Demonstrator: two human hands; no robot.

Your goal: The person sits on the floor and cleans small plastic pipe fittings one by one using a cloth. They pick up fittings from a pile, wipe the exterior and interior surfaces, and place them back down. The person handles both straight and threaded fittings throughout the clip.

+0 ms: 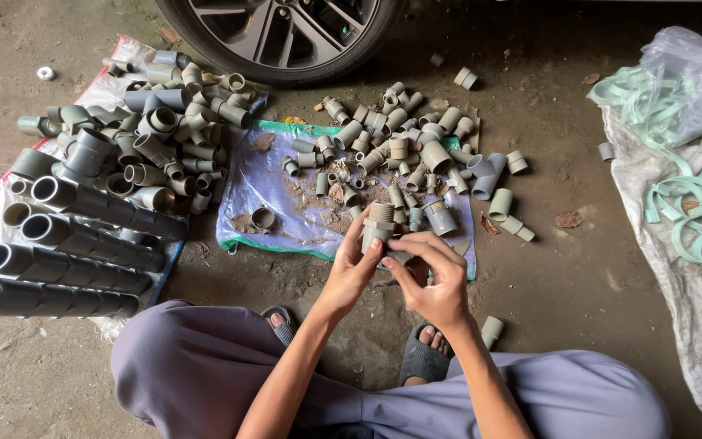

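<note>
My left hand [353, 272] grips a grey threaded pipe fitting [379, 225], held upright in front of me above the edge of a blue plastic sheet [263, 189]. My right hand [431, 280] is closed against the lower part of the same fitting, fingers curled under it. Beyond my hands, a heap of small grey pipe fittings [404, 134] lies scattered on the sheet and the dirt floor.
A pile of larger grey fittings [164, 134] and several long pipe sockets [75, 244] lie on a sack at left. A car wheel [282, 32] stands at the top. Pale green plastic strips [696, 203] on a white sack at right. One fitting [491, 331] sits near my right foot.
</note>
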